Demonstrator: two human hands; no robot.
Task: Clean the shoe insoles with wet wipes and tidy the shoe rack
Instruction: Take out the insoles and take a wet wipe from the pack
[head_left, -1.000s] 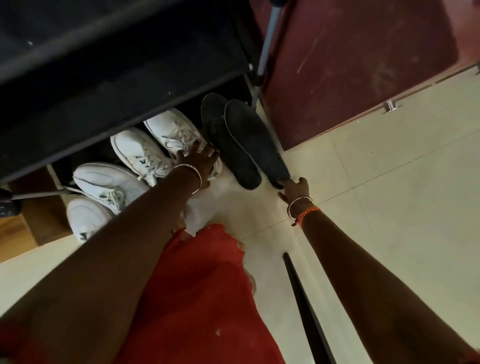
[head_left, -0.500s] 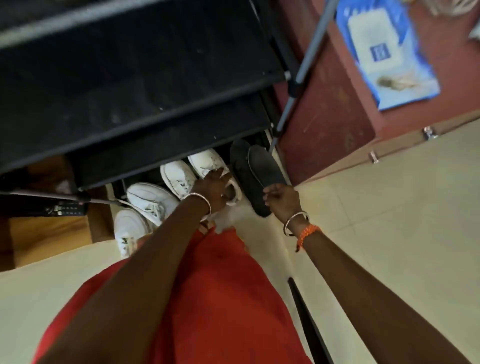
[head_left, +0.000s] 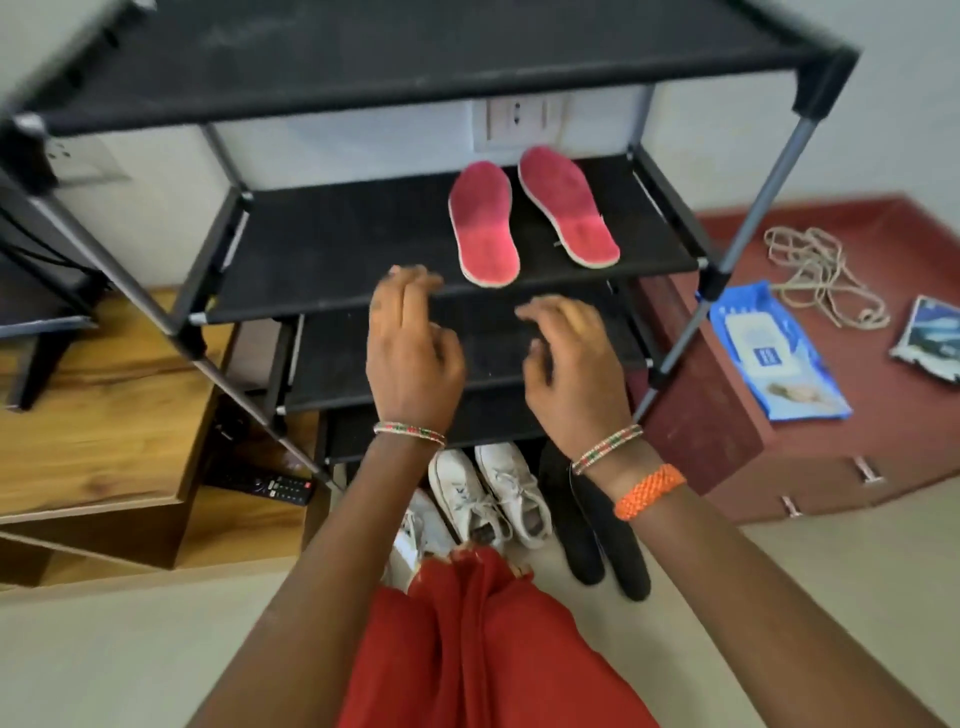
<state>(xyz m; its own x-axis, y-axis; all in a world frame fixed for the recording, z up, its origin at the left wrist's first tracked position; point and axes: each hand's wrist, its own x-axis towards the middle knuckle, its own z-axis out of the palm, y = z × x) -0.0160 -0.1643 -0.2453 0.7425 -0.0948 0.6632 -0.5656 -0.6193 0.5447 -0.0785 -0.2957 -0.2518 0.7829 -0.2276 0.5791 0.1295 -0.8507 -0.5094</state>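
Two red insoles (head_left: 485, 223) (head_left: 569, 205) lie side by side on a black shelf of the shoe rack (head_left: 322, 244). My left hand (head_left: 413, 343) and my right hand (head_left: 571, 364) hover empty in front of the shelf below them, fingers loosely spread and blurred. Two black insoles (head_left: 608, 535) lean at the rack's foot on the floor, beside white sneakers (head_left: 498, 493). A blue pack of wet wipes (head_left: 774, 353) lies on the maroon surface at the right.
A coiled rope (head_left: 821, 275) and a printed packet (head_left: 930, 338) lie on the maroon unit (head_left: 727, 436). A wooden cabinet (head_left: 104, 405) with a remote control (head_left: 275, 486) stands at the left. My red garment (head_left: 483, 649) hangs below.
Both hands have left the sneaker and the black insoles at the floor and risen to the middle shelves. The view has tilted up, showing the red insoles.
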